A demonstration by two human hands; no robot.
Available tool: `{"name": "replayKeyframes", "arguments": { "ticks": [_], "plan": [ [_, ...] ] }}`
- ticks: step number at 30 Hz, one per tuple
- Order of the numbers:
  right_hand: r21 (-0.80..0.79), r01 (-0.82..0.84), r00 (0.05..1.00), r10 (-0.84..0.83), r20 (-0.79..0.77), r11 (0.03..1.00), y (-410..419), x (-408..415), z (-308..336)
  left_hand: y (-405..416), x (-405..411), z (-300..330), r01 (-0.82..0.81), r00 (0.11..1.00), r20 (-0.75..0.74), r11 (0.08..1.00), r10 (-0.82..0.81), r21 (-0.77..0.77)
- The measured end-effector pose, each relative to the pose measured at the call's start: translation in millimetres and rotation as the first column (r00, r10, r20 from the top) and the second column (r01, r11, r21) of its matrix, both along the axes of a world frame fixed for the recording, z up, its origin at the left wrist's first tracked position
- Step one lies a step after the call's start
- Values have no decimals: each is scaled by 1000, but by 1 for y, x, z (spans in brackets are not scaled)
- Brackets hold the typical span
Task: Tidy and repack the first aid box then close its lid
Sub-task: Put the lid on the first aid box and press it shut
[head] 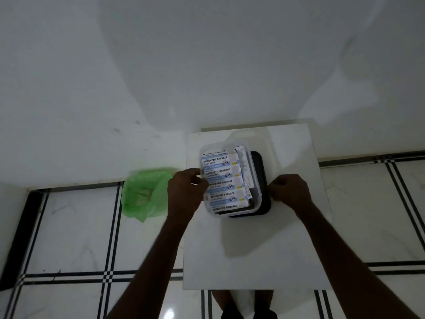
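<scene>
The first aid box [255, 210] is a clear plastic tub standing open on a small white table [253, 249]. Strips of blue-and-white antiseptic bandages [220, 183] lie stacked flat inside it, and folded paper leaflets [244, 158] stand along its right wall. A dark lid [262, 176] lies under and to the right of the tub. My left hand [186, 192] grips the tub's left rim, its fingertips touching the bandage strips. My right hand [290, 191] is curled at the lid's right edge and pinches it.
A bin lined with a green plastic bag [143, 195] stands on the floor to the left of the table. A white wall rises close behind the table. The floor has glossy white tiles with black lines. My feet show under the table's near edge.
</scene>
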State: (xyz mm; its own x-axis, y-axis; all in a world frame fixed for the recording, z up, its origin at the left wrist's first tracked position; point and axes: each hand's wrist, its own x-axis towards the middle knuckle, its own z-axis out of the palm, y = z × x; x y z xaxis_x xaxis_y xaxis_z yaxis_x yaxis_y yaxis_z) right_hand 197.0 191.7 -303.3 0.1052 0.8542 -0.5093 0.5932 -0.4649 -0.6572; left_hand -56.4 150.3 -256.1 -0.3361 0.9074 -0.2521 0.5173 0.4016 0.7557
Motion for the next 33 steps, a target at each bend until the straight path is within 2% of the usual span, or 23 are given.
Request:
{"name": "replayKeyframes", "arguments": {
  "ticks": [2, 3, 4, 6, 8, 11, 14, 17, 21, 24, 28, 33],
  "plan": [
    [18, 169, 970, -163, -182, 985, 0, 13, 12, 1, -1, -1, -9, 999, 48, 1000, 9, -3],
    [37, 213, 954, -199, -225, 976, 0, 18, 15, 1, 1, -1, -12, 998, 55, 1000, 13, -3],
    [73, 215, 959, -197, -201, 974, 1, 19, 16, 2, 2, -1, -16, 998, 55, 1000, 16, -4],
    [134, 119, 993, -121, 3, 984, 2, 13, 10, 2, 6, -1, -28, 998, 55, 1000, 29, -9],
    [115, 8, 972, -35, 232, 993, -1, -1, -4, 0, 6, -2, -36, 998, 59, 999, 37, -20],
    [62, -67, 952, 46, 302, 996, -5, -17, -25, -3, 2, -3, -39, 997, 71, 999, 41, -23],
    [70, -64, 963, 43, 267, 995, 0, -9, -28, -4, 1, -3, -37, 996, 79, 999, 40, -28],
    [94, 39, 994, -48, 97, 995, 5, 12, -15, -5, 4, -4, -39, 994, 100, 999, 40, -19],
    [244, 161, 987, -158, -34, 956, 2, 35, 31, -4, 15, -2, -46, 991, 125, 999, 47, -12],
    [397, 213, 977, -184, -111, 893, -7, 32, 75, -1, 25, -3, -29, 993, 117, 1000, 30, -12],
    [596, 130, 991, -106, -75, 792, -28, -7, 104, 4, 32, -9, -8, 987, 158, 998, 17, -57],
    [695, -101, 995, 79, 64, 712, -48, -63, 73, 6, 29, -2, -26, 911, 402, 986, 90, -162]
  ]
}}
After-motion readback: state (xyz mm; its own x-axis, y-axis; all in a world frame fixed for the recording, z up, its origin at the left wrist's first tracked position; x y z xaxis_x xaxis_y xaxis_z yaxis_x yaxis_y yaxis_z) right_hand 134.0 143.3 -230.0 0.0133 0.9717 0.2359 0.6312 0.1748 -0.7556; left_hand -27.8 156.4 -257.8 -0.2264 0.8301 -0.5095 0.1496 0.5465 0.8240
